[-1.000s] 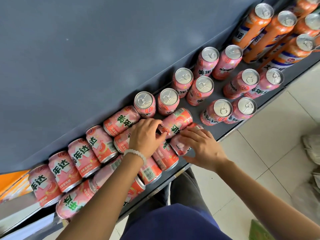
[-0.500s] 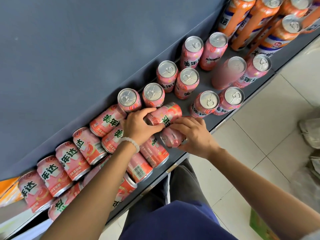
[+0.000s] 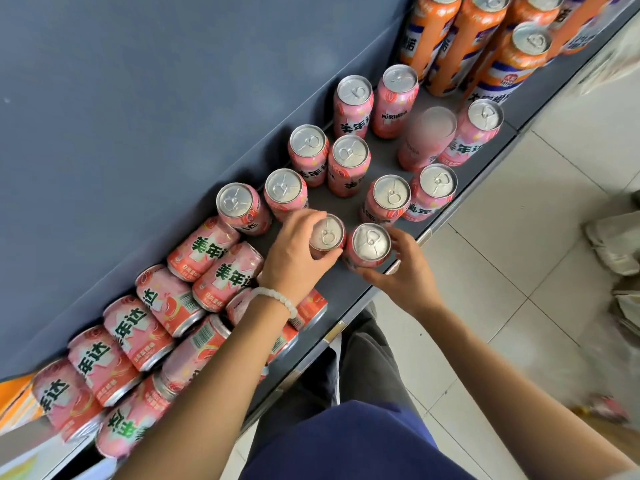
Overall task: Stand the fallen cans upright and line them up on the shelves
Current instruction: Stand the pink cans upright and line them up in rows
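Pink soda cans fill a dark grey shelf [image 3: 349, 299]. My left hand [image 3: 294, 254] grips an upright pink can [image 3: 327, 233], fingers curled round its top. Beside it my right hand [image 3: 405, 268] holds a second upright pink can [image 3: 370, 242] near the shelf's front edge. Several more pink cans [image 3: 349, 157] stand upright in pairs further right. To the left, several pink cans [image 3: 221, 275] lie on their sides in a heap, some hidden under my left forearm.
Tall orange cans [image 3: 471, 39] stand at the shelf's far right end. A dark back panel [image 3: 156, 98] rises behind the cans. An orange package [image 3: 14, 403] sits at the far left. Tiled floor [image 3: 502, 271] lies below, with bags at the right.
Both hands have turned their two fallen cans upright; the cans now stand side by side near the front edge. The view has shifted closer and leftward.
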